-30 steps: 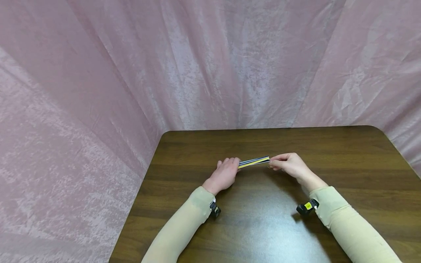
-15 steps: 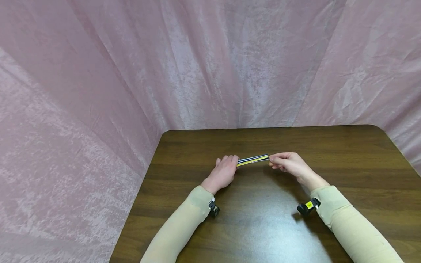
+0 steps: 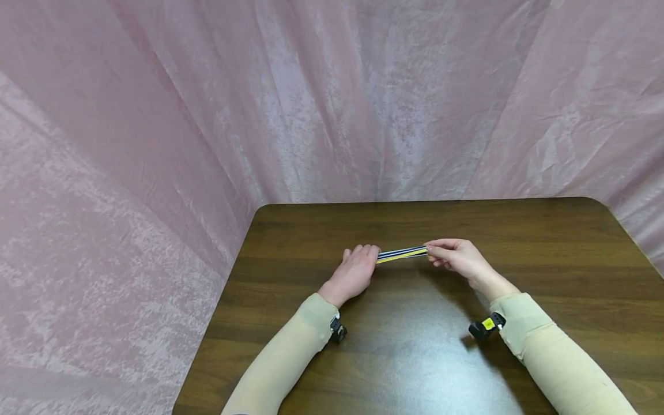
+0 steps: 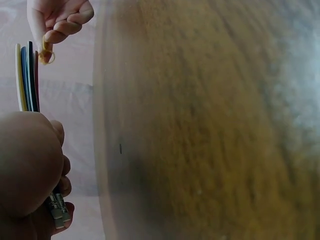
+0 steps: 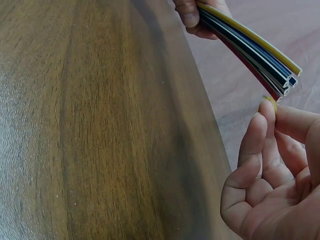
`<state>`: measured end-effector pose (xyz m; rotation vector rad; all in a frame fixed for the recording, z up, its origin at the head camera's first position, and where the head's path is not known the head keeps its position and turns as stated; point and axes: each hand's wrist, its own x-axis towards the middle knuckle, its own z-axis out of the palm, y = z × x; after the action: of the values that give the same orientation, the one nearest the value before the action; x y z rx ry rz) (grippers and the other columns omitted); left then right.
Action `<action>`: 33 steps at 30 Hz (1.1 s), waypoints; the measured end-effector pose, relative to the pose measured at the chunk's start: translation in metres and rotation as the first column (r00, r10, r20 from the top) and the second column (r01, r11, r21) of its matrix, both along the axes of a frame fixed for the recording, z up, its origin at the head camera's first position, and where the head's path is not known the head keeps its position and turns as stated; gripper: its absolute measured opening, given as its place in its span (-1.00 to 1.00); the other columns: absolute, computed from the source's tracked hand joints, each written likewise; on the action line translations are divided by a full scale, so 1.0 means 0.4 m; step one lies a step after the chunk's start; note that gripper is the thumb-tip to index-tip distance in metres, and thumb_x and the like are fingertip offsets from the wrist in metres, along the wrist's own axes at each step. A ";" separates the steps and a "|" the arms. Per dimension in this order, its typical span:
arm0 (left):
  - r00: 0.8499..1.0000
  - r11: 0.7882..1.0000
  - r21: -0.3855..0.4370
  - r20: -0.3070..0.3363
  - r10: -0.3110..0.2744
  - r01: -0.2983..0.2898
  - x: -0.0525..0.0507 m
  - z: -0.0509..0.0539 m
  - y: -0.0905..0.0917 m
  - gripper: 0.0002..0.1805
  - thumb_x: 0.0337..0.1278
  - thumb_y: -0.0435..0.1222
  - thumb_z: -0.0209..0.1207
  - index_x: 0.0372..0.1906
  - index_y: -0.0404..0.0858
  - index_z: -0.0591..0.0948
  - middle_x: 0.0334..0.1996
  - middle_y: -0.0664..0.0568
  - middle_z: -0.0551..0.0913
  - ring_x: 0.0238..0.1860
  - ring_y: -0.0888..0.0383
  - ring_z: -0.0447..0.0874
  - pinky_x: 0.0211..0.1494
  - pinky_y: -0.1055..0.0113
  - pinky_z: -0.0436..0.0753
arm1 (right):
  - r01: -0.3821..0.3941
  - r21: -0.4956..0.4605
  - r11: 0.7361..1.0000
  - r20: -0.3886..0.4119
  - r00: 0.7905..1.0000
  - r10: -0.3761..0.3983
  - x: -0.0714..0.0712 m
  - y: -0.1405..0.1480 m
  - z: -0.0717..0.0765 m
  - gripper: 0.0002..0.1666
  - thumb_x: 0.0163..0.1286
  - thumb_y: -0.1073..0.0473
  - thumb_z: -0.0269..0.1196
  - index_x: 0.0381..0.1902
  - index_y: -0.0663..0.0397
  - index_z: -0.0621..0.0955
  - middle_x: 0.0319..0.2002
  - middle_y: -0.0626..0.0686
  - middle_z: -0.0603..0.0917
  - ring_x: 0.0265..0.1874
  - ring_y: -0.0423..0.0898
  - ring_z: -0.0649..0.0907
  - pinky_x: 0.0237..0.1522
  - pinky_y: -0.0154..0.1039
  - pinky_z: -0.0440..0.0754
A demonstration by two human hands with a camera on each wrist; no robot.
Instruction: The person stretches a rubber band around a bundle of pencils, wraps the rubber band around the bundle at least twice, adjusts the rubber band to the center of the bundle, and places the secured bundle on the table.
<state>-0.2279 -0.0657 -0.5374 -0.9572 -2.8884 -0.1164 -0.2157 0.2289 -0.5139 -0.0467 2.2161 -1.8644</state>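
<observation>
**Bundle of pencils point(image 5: 247, 50) hangs over the table point(image 3: 321, 230) between two hands**

The bundle is gripped near one end by the left hand point(image 3: 354, 274), whose fingers are wrapped around it. Its other end points at the right hand point(image 3: 460, 259), rising slightly toward it. I can pick out yellow, blue, dark and red pencils, their pale blunt ends slightly staggered and fanned. On the far side of the left fist, a couple of printed ends with greyish tips poke out.

The right hand pinches a thin yellow loop point(image 5: 274, 105), something like an elastic band, between its fingertips, with the other fingers curled loosely beneath. The loop sits just beside the pencil ends, closest to the red one; whether it touches them I can't tell.

Both arms wear pale green sleeves point(image 3: 282, 357), each with a small black camera point(image 3: 485, 327) at the wrist. The table is brown wood grain with rounded corners, and behind it hang pink, crushed-velvet-looking curtains point(image 3: 311, 115).
</observation>
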 end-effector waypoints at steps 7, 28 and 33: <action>1.000 0.998 0.049 -0.001 -0.028 0.028 0.002 -0.010 -0.003 -0.80 0.57 -0.33 0.19 0.15 -0.17 0.51 -0.09 0.09 0.60 -0.13 0.11 0.47 -0.15 0.24 0.28 | 0.014 -0.016 1.000 -0.008 1.000 -0.014 -0.002 0.001 0.000 -0.47 0.56 0.17 0.34 0.28 0.51 0.60 -0.41 -0.16 0.76 -0.44 -0.31 0.67 -0.40 -0.41 0.51; 1.000 1.000 0.016 -0.020 -0.013 0.013 0.006 -0.026 -0.002 -0.84 0.60 -0.29 0.17 0.12 -0.16 0.51 -0.11 0.10 0.60 -0.14 0.11 0.47 -0.14 0.22 0.29 | 0.023 -0.044 0.999 -0.002 1.000 -0.023 0.001 -0.002 0.004 -0.49 0.56 0.11 0.36 0.27 0.39 0.66 -0.42 -0.17 0.75 -0.44 -0.31 0.66 -0.39 -0.40 0.50; 0.999 1.000 -0.011 -0.039 -0.006 0.006 0.006 -0.024 0.000 -0.84 0.57 -0.35 0.18 0.10 -0.16 0.51 -0.13 0.09 0.60 -0.14 0.10 0.47 -0.13 0.20 0.30 | 0.022 -0.006 1.000 -0.036 0.999 -0.023 -0.001 -0.005 0.007 -0.47 0.56 0.10 0.37 0.27 0.42 0.65 -0.40 -0.13 0.77 -0.42 -0.28 0.69 -0.32 -0.33 0.60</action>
<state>-0.2256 -0.0655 -0.5471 -0.9595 -2.8539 -0.0821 -0.2160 0.2269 -0.5110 -0.0574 2.2447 -1.8962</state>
